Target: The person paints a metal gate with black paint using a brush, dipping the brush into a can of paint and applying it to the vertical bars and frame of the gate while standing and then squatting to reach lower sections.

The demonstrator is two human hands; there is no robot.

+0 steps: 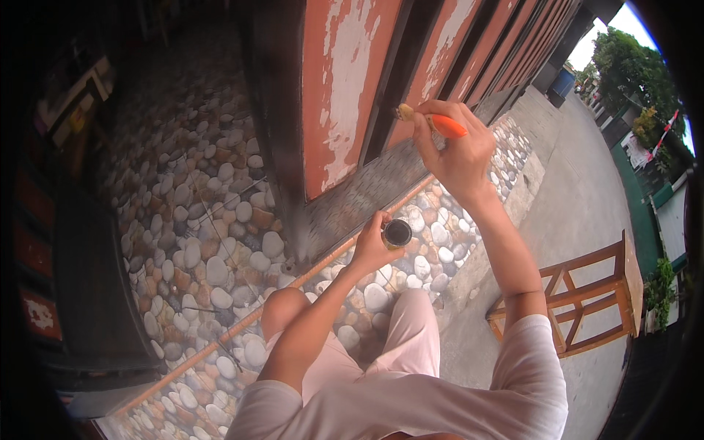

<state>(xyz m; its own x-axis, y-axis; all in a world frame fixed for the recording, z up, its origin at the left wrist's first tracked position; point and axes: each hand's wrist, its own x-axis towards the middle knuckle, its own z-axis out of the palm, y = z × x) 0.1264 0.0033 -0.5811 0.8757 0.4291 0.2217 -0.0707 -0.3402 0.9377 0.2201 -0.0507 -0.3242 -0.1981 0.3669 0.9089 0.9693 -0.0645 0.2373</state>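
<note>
Your right hand [460, 150] is clamping an orange-handled brush [448, 127] between thumb and fingers, while your left hand [372, 245] is wrapping round a small can [397, 246]. You are probably keeping the can mouth-up to avoid spills, and low to leave the brush room. You are holding the brush before the peeling wall [345, 95], its long axis running mostly sideways: handle pointing right and slightly down, bristle end leftward. Whether it is touching, you cannot tell.
</note>
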